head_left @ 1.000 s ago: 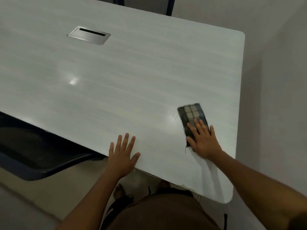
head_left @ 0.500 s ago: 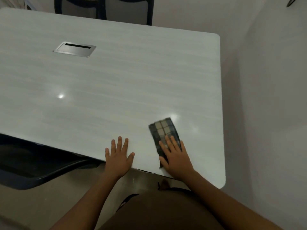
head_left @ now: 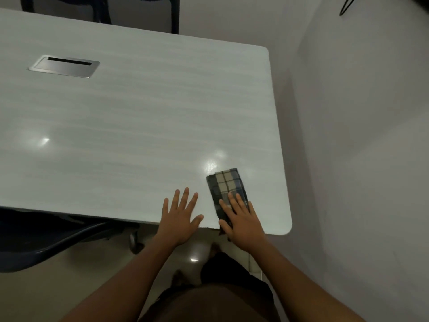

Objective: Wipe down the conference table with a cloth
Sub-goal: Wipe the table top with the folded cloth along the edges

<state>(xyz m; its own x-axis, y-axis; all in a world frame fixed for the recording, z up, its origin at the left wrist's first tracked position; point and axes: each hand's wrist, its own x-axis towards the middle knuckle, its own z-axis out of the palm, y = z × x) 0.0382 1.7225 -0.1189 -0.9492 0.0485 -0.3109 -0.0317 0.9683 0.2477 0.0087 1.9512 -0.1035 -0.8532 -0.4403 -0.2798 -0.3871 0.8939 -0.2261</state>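
Your right hand lies flat on the folded plaid cloth of dark blue, grey and beige checks, fingers straight and slightly spread, pressing its near half down onto the pale grey wood-grain laminate desk. Nothing is gripped: the fingers are laid out on top of the fabric, not curled round it. The cloth sits close to the desk's near right rounded corner, its long side running away from you. Its far half shows bare beyond your fingertips, its near end is hidden under your palm at the front edge, and a dark scrap of it shows just past that edge.

Your left hand is also flat and palm down, fingers spread wide and holding nothing. It rests on the bare desk just beside the cloth on its left, apart from it, with the heel of the hand over the front edge.

A bright glare spot lies on the surface just beyond the cloth's far end, and another further to your left. A brushed-metal rectangular cable hatch is set flush into the far left of the desk, well apart from both hands. A dark seat of a chair sits under the near left edge, another dark chair stands at the far side, and a plain pale wall runs near the desk's right end
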